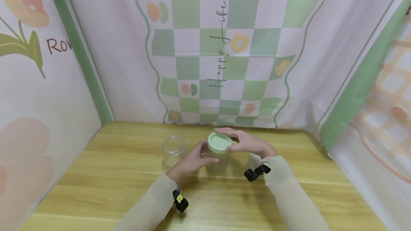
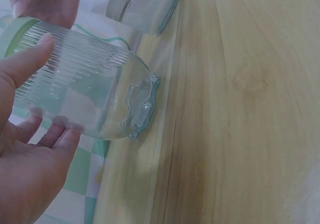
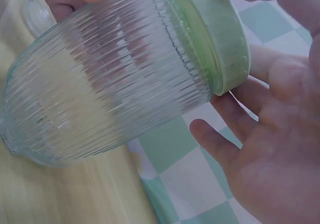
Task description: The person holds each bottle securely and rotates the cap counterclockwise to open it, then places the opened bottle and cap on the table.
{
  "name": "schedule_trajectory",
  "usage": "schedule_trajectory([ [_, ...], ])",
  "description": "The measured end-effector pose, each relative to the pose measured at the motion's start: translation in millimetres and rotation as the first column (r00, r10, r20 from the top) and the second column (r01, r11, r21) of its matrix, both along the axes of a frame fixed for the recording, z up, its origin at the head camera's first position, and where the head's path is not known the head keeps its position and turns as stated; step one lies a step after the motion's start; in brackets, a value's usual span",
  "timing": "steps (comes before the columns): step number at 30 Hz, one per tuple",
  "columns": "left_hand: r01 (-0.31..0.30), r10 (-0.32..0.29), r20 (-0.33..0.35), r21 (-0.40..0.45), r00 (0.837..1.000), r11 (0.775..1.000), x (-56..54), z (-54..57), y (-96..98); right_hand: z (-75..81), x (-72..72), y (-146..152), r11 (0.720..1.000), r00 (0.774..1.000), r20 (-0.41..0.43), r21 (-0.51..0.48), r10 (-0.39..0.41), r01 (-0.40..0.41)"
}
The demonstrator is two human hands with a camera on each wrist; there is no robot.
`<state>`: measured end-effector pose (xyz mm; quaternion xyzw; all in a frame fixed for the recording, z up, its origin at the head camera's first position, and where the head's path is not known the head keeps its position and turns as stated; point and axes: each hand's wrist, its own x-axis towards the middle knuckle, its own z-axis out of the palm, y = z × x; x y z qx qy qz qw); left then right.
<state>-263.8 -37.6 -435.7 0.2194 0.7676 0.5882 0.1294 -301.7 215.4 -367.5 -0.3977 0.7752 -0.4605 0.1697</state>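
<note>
Both hands on jar w/ grn lid; ribs only in wrist views.

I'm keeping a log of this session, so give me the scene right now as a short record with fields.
Left hand: holds the ribbed glass jar by its side
Right hand: grips the green lid by its rim
Lid position: on the jar's mouth; tightness cannot be told
Jar pose: upright
Other item: second glass jar, left of the first, no lid seen on it
Surface: wooden table
Backdrop: checked curtain reading "Happy Life"
</note>
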Motion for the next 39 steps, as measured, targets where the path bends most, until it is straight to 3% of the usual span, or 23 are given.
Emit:
schedule_trajectory([
  [8,-0.004,0.004,-0.002,0.009,1.0,1.0,-0.1,-0.9,0.2,-1.9,1.9,-0.2,0.999,0.999,0.042,-0.031,-0.027,0.028],
  [11,0.0,0.0,-0.007,0.006,1.0,1.0,0.6,-1.3,-0.3,-1.2,6.8,-1.2,0.993,0.993,0.028,-0.039,-0.111,0.112],
  [14,0.002,-0.002,-0.01,0.005,1.0,1.0,1.0,-1.9,-0.9,0.0,12.8,-4.3,0.971,0.971,-0.012,-0.022,-0.237,0.237],
  [18,0.002,-0.002,-0.011,0.004,1.0,1.0,2.0,-2.5,-1.3,0.1,22.6,-12.7,0.924,0.921,-0.094,0.023,-0.378,0.382],
  [20,0.005,-0.005,-0.012,0.007,1.0,1.0,1.7,-3.3,-0.9,-0.7,28.2,-18.8,0.894,0.883,-0.174,0.038,-0.435,0.447],
  [24,0.013,-0.013,-0.014,0.01,1.0,1.0,0.7,-4.4,0.7,-4.3,40.3,-32.9,0.817,0.768,-0.356,0.022,-0.532,0.576],
  [27,0.015,-0.014,-0.009,0.011,1.0,1.0,-0.1,-4.0,1.7,-6.8,50.0,-43.5,0.766,0.684,-0.441,-0.013,-0.581,0.642],
  [31,0.002,-0.002,0.016,0.012,1.0,1.0,-0.2,-2.2,2.0,-10.0,60.1,-54.5,0.727,0.609,-0.5,-0.063,-0.616,0.683],
  [35,-0.017,0.017,0.046,0.007,0.999,1.0,1.1,-0.1,1.2,-13.0,64.8,-60.7,0.717,0.565,-0.556,-0.083,-0.61,0.693],
  [39,-0.025,0.024,0.057,0.014,0.998,1.0,2.3,1.0,0.7,-15.0,65.6,-62.2,0.723,0.566,-0.563,-0.084,-0.602,0.686],
])
